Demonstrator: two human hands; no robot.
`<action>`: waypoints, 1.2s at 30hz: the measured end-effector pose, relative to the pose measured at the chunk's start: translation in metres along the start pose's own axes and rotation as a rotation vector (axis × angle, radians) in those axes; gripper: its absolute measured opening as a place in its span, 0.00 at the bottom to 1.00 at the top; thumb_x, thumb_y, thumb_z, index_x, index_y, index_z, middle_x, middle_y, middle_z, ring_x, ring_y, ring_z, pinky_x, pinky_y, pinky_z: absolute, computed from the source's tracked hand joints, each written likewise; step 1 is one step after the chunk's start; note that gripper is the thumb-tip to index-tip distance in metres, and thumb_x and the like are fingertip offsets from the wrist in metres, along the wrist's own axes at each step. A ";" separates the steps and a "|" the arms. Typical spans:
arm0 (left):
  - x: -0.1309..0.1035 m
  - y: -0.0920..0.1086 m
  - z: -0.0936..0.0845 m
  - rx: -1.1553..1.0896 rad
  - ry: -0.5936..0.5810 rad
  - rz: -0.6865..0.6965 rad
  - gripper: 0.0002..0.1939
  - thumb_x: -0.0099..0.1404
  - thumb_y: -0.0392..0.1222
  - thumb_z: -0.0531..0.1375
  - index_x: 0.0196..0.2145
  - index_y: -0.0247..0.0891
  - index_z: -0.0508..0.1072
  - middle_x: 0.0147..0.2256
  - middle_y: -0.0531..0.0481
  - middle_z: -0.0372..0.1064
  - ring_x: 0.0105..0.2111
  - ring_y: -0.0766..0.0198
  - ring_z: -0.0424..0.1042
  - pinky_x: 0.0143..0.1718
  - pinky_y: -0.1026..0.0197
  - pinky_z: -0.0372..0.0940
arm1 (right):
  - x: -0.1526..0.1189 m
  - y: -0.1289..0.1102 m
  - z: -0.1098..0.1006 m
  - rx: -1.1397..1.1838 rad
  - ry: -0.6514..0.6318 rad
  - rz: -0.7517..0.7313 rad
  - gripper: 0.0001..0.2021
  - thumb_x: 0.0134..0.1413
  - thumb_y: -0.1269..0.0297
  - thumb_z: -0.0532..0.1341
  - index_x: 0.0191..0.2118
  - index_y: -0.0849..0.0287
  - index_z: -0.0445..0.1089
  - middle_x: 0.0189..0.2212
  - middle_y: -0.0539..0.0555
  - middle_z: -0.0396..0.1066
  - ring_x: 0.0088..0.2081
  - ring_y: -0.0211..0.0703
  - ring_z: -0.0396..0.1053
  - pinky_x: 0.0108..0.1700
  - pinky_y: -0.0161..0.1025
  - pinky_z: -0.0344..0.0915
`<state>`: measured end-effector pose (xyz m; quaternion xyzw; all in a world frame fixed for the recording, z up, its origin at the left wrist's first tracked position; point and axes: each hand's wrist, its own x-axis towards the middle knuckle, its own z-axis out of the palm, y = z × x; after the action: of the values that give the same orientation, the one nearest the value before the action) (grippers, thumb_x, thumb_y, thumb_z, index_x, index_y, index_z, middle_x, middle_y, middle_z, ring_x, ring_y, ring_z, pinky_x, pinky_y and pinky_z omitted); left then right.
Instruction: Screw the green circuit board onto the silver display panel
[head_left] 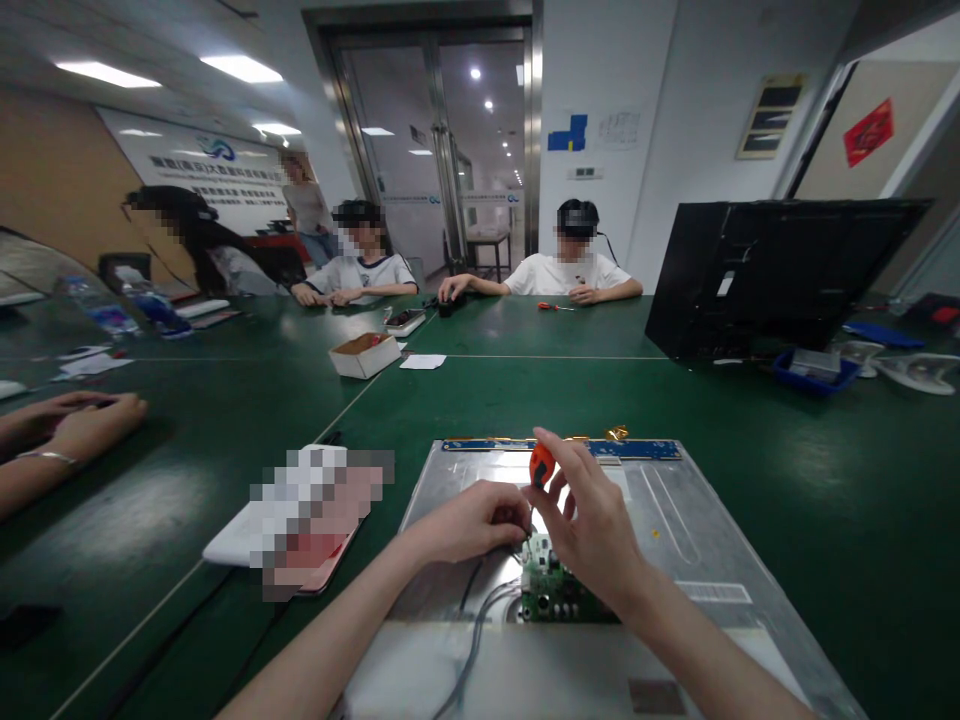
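Head view: my right hand (600,530) pinches a near-upright orange-and-black handle (541,463) by the green circuit board (546,592), beside my curled left hand (476,520), closure and hold unclear.

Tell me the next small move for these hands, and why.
Probably check the seating of the orange-handled tool before turning it: the right hand grips it roughly upright near the upper edge of the green circuit board, the left hand has its fingertips close by, and the tool's tip can't be made out.

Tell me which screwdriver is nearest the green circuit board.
The screwdriver held in the right hand, at the circuit board; the other screwdriver lies on the table's far side.
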<state>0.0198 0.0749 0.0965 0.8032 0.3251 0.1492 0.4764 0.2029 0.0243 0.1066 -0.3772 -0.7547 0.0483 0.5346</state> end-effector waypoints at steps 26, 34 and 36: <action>0.000 -0.001 -0.002 0.025 -0.023 0.028 0.03 0.59 0.35 0.61 0.33 0.36 0.72 0.31 0.52 0.71 0.31 0.62 0.68 0.35 0.62 0.62 | -0.004 0.000 0.001 0.045 -0.015 -0.026 0.31 0.64 0.73 0.52 0.70 0.49 0.47 0.42 0.55 0.71 0.27 0.39 0.68 0.23 0.36 0.66; 0.000 0.002 -0.004 0.081 -0.011 0.010 0.03 0.60 0.36 0.61 0.34 0.36 0.73 0.33 0.52 0.71 0.34 0.61 0.69 0.37 0.62 0.63 | -0.003 0.000 0.002 0.053 0.014 -0.011 0.27 0.64 0.71 0.54 0.66 0.52 0.51 0.37 0.53 0.72 0.24 0.37 0.68 0.21 0.34 0.64; 0.000 0.003 -0.003 0.081 0.004 0.009 0.01 0.60 0.36 0.61 0.32 0.37 0.72 0.32 0.52 0.71 0.33 0.62 0.69 0.37 0.61 0.63 | -0.001 0.000 0.001 0.055 0.035 -0.030 0.25 0.64 0.70 0.55 0.64 0.50 0.54 0.42 0.54 0.71 0.24 0.35 0.68 0.20 0.32 0.64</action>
<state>0.0186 0.0760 0.1005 0.8228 0.3283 0.1399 0.4423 0.2019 0.0240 0.1051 -0.3520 -0.7492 0.0545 0.5583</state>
